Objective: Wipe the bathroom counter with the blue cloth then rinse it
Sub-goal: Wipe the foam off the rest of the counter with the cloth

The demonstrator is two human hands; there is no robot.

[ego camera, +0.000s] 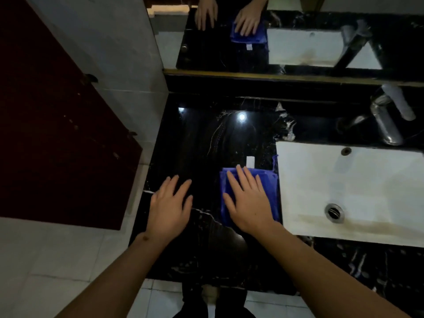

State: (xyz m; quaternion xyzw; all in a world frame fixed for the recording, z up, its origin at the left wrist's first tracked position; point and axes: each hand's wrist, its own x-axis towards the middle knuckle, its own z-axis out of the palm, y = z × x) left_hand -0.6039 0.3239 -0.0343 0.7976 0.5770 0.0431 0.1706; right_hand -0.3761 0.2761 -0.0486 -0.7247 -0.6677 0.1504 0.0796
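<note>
The blue cloth (268, 180) lies folded on the black marble counter (202, 143), just left of the white sink (344, 180), with its right edge close to the sink's rim. From my seat I see the right hand (249, 200) lying flat on top of it, fingers straight and spread, palm pressing the cloth down onto the stone; it is not curled round the fabric. A small white tag (250, 161) pokes out from the cloth's far edge, just past the fingertips. The left hand (171, 203) rests flat on the bare counter beside the cloth, fingers straight and slightly fanned, holding nothing and not touching the cloth. The two hands lie side by side with a strip of dark stone between them. Behind the sink stands a chrome tap (385, 120), and along the back wall a mirror (229, 53) shows both hands and the cloth in reflection. The sink's drain (334, 212) is near its front.
</note>
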